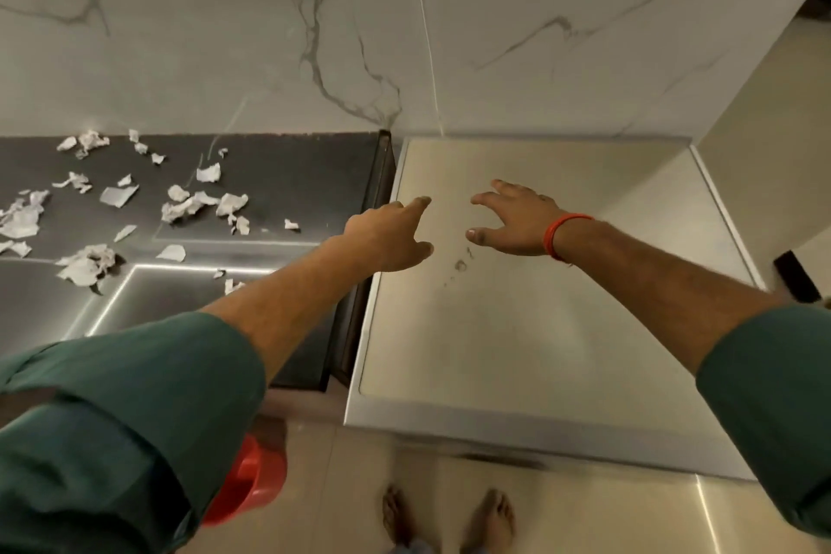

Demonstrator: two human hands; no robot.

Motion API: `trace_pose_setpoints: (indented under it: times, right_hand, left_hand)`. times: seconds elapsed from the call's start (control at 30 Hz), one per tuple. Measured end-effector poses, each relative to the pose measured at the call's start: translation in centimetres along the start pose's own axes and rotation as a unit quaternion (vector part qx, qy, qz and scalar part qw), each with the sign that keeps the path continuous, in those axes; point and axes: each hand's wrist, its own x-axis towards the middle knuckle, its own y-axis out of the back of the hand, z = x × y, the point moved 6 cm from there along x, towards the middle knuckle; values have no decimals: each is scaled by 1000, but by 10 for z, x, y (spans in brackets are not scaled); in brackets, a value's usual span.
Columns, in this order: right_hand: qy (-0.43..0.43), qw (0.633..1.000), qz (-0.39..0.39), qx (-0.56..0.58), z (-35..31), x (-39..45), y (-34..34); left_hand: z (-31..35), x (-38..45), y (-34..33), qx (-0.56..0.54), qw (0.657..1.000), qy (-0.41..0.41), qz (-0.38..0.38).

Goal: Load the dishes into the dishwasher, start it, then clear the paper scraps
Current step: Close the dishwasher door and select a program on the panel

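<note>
We are reaching both arms out over the dishwasher (530, 319), a pale steel box whose flat top is running away from us to the marble wall (225, 36); its door is out of sight below the front edge, so we cannot tell what is inside it. Our left hand (389, 236) is hovering over the dishwasher's left rim with the fingers loosely extended and pointing toward the wall, holding nothing. Our right hand (517, 220), with an orange band (562, 234) at the wrist, is spreading its fingers above the middle of the top, also holding nothing; whether either hand is touching the surface we cannot tell. A few small marks (461, 265) are lying on the top just below the right thumb. To the left of the dishwasher the dark counter (292, 166) is carrying the paper scraps (189, 205), crumpled white pieces scattered well apart from the dishwasher, lying every which way with no shared direction. Below the counter, left of the dishwasher's front corner, a red tub (252, 481) is showing partly behind our left sleeve (126, 418); its contents are hidden. Our bare feet (449, 517) are standing on the floor in front of the dishwasher.
</note>
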Motion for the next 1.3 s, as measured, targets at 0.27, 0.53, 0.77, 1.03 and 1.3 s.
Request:
trace_pose_setpoints:
  times: [0.27, 0.53, 0.77, 1.03, 1.3]
  right_hand:
    - [-23, 997, -25, 70, -15, -43, -71]
    - [-30, 998, -34, 51, -57, -113, -121]
    - [-39, 997, -25, 62, -71, -193, -158]
    - [-55, 995, 22, 85, -72, -253, -191]
    - [-64, 990, -21, 125, -71, -292, -241]
  left_hand:
    - [7, -57, -62, -29, 994, -36, -99]
    - [-6, -142, -103, -63, 991, -55, -108]
    - [-16, -212, -133, -77, 993, -69, -54]
    - [-10, -262, -169, -116, 991, 3, -67]
    - [-4, -309, -229, -206, 967, 85, -126]
